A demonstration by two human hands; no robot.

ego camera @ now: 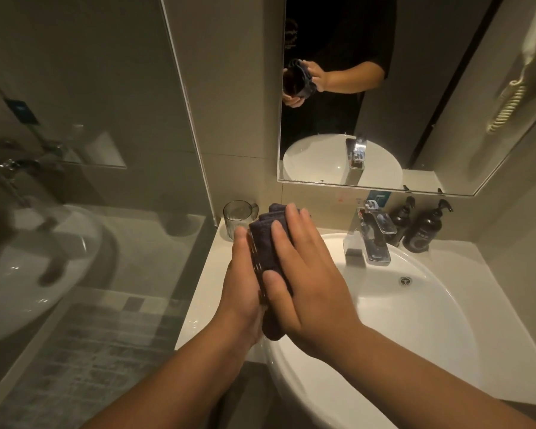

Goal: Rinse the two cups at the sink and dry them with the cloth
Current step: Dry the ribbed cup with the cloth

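A dark folded cloth [265,243] is wrapped over a clear ribbed glass cup [256,267], of which only a thin sliver shows between my hands. My left hand [242,286] holds that cup from the left side. My right hand [304,274] grips the cloth against the cup, with its fingers curved over it. Both hands are above the counter's left part, beside the basin. A second clear glass cup [237,218] stands upright at the back left corner of the counter, apart from my hands.
The white basin [415,305] lies to the right, with a chrome tap [373,236] behind it. Two dark pump bottles [421,230] stand at the back right. A mirror [446,88] hangs above. A glass shower partition [106,150] borders the counter [205,289] on the left.
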